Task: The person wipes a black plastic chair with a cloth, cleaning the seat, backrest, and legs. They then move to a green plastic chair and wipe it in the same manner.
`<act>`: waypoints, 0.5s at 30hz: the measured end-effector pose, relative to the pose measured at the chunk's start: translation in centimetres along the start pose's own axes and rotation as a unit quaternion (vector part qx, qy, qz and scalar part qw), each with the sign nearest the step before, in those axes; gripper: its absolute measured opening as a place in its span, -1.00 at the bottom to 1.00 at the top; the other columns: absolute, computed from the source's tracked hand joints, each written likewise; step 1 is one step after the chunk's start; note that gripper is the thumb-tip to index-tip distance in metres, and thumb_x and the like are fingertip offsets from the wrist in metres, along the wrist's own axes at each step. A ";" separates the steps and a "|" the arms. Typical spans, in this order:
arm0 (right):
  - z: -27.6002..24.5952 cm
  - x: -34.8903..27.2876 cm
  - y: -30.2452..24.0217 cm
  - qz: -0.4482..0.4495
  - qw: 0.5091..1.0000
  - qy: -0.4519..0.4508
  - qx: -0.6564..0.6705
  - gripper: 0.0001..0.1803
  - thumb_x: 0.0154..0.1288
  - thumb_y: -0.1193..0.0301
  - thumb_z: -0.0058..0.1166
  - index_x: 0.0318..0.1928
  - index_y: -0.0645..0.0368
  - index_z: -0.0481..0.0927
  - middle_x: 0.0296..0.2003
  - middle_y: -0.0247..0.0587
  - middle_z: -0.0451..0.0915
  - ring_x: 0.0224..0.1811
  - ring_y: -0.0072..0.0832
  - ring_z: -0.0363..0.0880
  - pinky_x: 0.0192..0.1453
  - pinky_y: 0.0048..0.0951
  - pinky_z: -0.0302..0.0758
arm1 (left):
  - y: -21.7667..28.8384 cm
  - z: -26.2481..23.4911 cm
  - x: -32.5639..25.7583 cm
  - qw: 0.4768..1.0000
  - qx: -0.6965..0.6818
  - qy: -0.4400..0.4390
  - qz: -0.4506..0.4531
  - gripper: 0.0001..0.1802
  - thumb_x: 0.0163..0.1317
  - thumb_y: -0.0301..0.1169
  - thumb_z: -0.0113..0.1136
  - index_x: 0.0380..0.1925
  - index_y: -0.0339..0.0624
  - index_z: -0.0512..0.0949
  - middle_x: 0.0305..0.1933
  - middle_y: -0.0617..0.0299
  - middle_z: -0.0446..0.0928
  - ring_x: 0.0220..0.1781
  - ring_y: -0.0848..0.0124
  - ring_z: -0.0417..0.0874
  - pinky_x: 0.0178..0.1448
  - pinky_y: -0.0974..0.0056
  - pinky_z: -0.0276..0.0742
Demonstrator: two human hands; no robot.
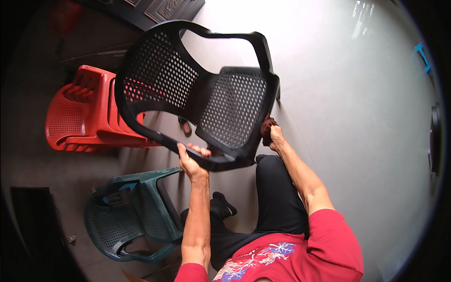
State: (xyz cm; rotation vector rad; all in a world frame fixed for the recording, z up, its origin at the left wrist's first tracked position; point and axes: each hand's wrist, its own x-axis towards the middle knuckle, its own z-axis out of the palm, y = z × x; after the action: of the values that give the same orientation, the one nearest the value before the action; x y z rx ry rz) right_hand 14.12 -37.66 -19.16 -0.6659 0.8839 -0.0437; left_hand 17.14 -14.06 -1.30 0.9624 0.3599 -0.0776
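Observation:
A black plastic armchair with a perforated back and seat [234, 105] is tilted in front of me. My left hand [191, 160] grips its near armrest, thumb on one side and fingers curled around the other. My right hand [276, 137] is closed on a dark brown cloth [268, 129], which is bunched against the chair's front seat edge, by the near front corner. Part of the cloth is hidden by the fingers.
Stacked red plastic chairs [101, 110] stand at the left. A dark green plastic chair [141, 211] is beside my left forearm. Behind the black chair lies a sandal [186, 127] on the grey floor [347, 117]. Carved dark wooden furniture [159, 9] stands at the far side.

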 end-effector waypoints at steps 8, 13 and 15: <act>1.7 -4.2 5.2 -0.106 0.994 -0.018 0.017 -0.61 0.33 0.28 -0.16 0.08 0.19 0.47 -0.18 -0.24 0.58 -0.16 -0.48 0.58 -0.14 -0.45 0.52 | 3.6 0.3 1.2 0.983 0.060 -0.145 -0.092 -0.56 0.35 0.01 -0.02 -0.41 -0.16 0.35 -0.46 0.18 0.47 -0.35 0.20 0.58 -0.06 -0.09 0.59; 1.6 -2.5 5.1 -0.198 0.980 0.024 -0.007 -0.83 0.22 0.40 -0.10 -0.30 0.14 0.57 -0.49 -0.38 0.52 -0.54 -0.62 0.46 -0.53 -0.54 0.38 | 2.5 -1.2 1.4 0.981 0.046 -0.151 -0.115 -0.53 0.38 0.05 -0.12 -0.41 -0.17 0.35 -0.42 0.12 0.49 -0.23 0.13 0.59 0.00 -0.08 0.56; -1.0 -1.2 4.9 -0.218 0.976 0.024 -0.004 -0.83 0.23 0.39 -0.10 -0.32 0.15 0.55 -0.50 -0.38 0.51 -0.57 -0.62 0.44 -0.54 -0.53 0.37 | 0.8 -0.8 -0.7 0.983 0.049 -0.138 -0.109 -0.54 0.37 0.04 -0.10 -0.40 -0.17 0.34 -0.41 0.12 0.50 -0.24 0.11 0.60 -0.02 -0.07 0.56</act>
State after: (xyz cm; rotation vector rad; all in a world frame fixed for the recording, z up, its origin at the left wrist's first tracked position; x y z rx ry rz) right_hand 11.52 -33.88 -21.46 -0.8601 0.7701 -0.4512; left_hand 16.39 -13.02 -0.89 0.9914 0.2045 -0.4290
